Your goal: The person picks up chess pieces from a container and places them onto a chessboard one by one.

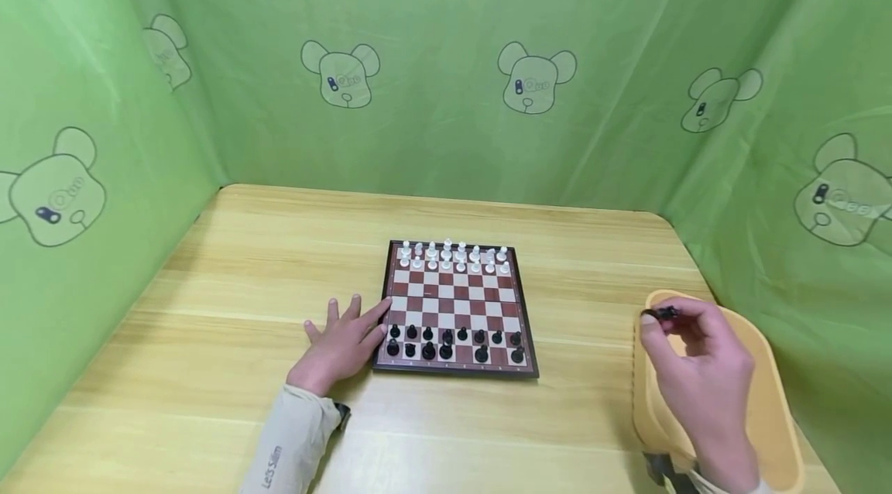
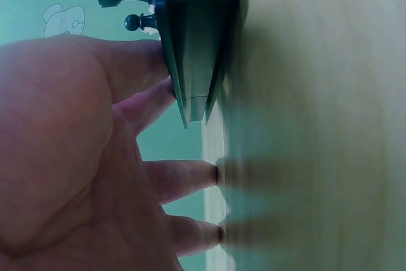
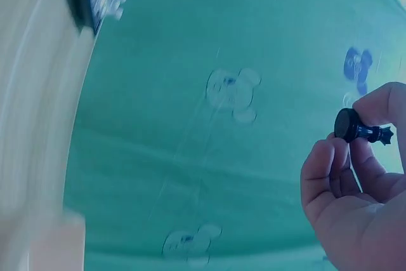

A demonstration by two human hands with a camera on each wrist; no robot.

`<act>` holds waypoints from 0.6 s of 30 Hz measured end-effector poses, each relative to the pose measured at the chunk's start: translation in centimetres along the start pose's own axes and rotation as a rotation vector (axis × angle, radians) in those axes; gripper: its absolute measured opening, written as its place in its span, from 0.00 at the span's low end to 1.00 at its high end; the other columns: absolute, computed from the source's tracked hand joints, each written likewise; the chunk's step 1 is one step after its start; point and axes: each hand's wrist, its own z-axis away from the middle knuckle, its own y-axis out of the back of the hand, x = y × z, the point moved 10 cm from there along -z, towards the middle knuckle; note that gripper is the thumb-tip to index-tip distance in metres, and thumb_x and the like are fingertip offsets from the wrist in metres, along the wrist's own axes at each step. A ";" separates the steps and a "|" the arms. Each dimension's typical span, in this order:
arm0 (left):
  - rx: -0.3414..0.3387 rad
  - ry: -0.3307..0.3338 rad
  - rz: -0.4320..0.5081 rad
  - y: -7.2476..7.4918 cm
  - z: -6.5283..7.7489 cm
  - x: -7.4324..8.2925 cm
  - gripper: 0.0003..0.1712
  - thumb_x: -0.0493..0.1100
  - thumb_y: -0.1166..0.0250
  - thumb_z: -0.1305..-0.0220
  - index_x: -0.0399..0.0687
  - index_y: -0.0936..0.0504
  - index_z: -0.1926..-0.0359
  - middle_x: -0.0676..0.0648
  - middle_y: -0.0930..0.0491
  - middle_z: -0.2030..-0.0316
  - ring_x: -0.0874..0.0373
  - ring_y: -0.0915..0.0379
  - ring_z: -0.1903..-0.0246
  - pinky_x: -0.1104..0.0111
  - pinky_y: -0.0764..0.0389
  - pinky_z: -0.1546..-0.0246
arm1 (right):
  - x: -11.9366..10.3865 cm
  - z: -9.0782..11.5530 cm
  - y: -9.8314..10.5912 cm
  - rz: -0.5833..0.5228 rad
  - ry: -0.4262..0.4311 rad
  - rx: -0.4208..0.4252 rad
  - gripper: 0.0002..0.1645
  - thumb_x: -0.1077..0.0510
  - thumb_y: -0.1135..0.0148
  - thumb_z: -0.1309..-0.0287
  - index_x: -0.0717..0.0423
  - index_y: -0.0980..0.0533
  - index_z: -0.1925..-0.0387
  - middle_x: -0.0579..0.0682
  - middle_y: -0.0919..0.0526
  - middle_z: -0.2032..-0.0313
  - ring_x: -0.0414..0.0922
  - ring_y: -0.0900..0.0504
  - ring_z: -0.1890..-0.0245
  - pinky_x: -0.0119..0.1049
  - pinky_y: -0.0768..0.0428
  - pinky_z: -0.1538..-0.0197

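My right hand (image 1: 704, 370) pinches a black chess queen (image 3: 363, 129) between thumb and fingers. The piece lies sideways, its round base facing left and its spiked crown right in the right wrist view. My left hand (image 1: 341, 347) is spread beside the chessboard (image 1: 453, 300), with thumb and one finger touching its left edge; in the left wrist view two other fingertips (image 2: 212, 174) rest on the table. White pieces (image 1: 446, 255) fill two rows at the board's far side. Black pieces (image 1: 428, 351) stand in two rows at the near side, the back one with gaps.
A yellow-orange plastic basket (image 1: 770, 401) sits on the right of the wooden table (image 1: 279, 246), under my right hand, which hides part of it. Green curtains (image 1: 432, 153) with bear-head drawings enclose the table's far, left and right sides.
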 end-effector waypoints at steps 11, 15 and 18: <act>0.003 0.002 0.006 -0.1 0.0 -0.1 0.31 0.56 0.51 0.19 0.65 0.41 0.19 0.29 0.52 0.21 0.21 0.70 0.25 0.18 0.72 0.39 | -3.7 0.2 -5.7 -0.239 0.229 -0.189 0.13 0.84 0.38 0.53 0.81 0.23 0.62 0.51 0.15 0.62 0.40 0.19 0.63 0.24 0.17 0.53; 0.002 0.003 0.009 -0.1 0.1 -0.2 0.31 0.56 0.51 0.19 0.65 0.40 0.19 0.29 0.52 0.22 0.21 0.70 0.25 0.18 0.72 0.39 | -5.1 -0.1 -7.0 -0.273 0.282 -0.225 0.15 0.85 0.37 0.55 0.81 0.23 0.61 0.54 0.15 0.61 0.40 0.18 0.62 0.26 0.16 0.52; 0.003 0.004 0.007 -0.1 0.1 -0.2 0.31 0.56 0.51 0.19 0.65 0.40 0.19 0.29 0.52 0.22 0.20 0.69 0.25 0.18 0.72 0.39 | -6.1 -0.5 -7.6 -0.305 0.309 -0.238 0.17 0.86 0.37 0.56 0.82 0.23 0.60 0.55 0.15 0.60 0.41 0.17 0.61 0.27 0.16 0.52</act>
